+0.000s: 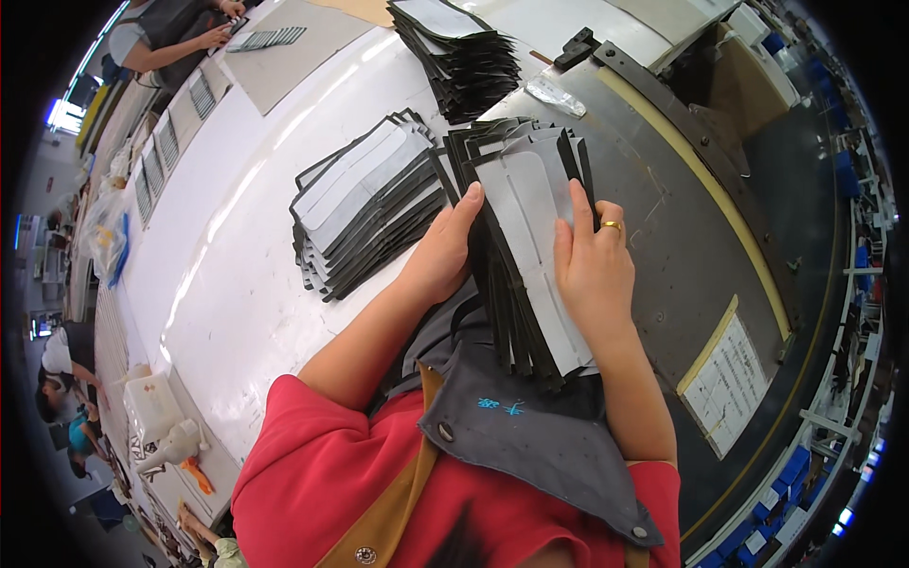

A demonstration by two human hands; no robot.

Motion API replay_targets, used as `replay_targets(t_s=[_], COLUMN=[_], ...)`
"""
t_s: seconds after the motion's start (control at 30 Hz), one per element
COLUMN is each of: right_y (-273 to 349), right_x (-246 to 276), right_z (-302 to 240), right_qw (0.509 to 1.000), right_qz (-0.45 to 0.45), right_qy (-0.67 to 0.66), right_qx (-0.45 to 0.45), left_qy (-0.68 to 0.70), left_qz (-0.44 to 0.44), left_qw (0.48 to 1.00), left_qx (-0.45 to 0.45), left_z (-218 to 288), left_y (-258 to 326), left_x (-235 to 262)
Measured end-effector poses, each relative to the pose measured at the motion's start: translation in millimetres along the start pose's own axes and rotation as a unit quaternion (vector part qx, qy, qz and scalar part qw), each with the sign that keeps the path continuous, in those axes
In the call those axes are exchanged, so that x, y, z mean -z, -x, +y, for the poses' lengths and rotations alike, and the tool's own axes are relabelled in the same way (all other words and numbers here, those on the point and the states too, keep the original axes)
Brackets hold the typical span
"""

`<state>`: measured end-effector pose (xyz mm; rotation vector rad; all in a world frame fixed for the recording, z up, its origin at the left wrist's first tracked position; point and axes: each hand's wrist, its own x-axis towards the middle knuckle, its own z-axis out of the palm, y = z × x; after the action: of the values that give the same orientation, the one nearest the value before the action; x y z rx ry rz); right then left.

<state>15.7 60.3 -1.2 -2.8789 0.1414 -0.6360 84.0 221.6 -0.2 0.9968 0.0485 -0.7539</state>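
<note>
In front of my body is a thick stack of flat grey pieces with black edges (525,204), tilted and slightly fanned. My left hand (447,244) grips its left side, the thumb against the edge and the other fingers mostly hidden. Along the right side, my right hand (597,270) holds the same stack, its index finger pointing up the edge; a gold ring is on one finger. Close to my left hand, a second stack of similar pieces (365,204) lies spread on the white table (237,275). A third stack (454,62) sits farther back.
At right is a grey metal plate (653,227) with a yellow-edged bar (701,161). A clear plastic piece (556,95) lies near its far corner. A printed sheet (727,383) hangs by the near edge. Another person's hands (220,36) work at the far left, beside a white bottle (180,443).
</note>
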Motion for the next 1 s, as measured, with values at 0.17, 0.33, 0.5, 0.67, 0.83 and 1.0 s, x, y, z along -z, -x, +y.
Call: replay_targets(t_s=[0.17, 0.33, 0.5, 0.67, 0.83, 1.0], right_y=[-0.3, -10.0, -19.0, -10.1, 4.1, 15.2], right_x=[1.4, 13.2, 20.1, 15.3, 14.2, 17.9], right_z=[-2.5, -6.5, -35.3, -54.7, -61.9, -65.6], right_qw=[1.000, 0.996, 0.937, 0.948, 0.971, 0.981], right_qz=[-0.019, 0.040, -0.025, 0.013, 0.073, 0.087], right_qy=[-0.009, 0.008, -0.347, -0.317, -0.222, -0.166], right_qx=[-0.017, 0.076, 0.034, 0.028, 0.047, 0.045], left_qy=[-0.277, -0.144, -0.258, -0.279, -0.242, -0.246], left_qz=[-0.010, 0.032, 0.021, 0.036, 0.026, 0.048], left_qw=[0.948, 0.988, 0.966, 0.960, 0.970, 0.968], left_qx=[-0.153, -0.046, 0.009, 0.015, -0.020, -0.001], left_z=[-0.9, 4.2, 29.2, 28.4, 14.1, 24.0], left_y=[6.5, 4.6, 2.0, 7.2, 17.3, 20.1], left_x=[11.4, 8.4, 0.5, -7.3, -7.5, -22.3])
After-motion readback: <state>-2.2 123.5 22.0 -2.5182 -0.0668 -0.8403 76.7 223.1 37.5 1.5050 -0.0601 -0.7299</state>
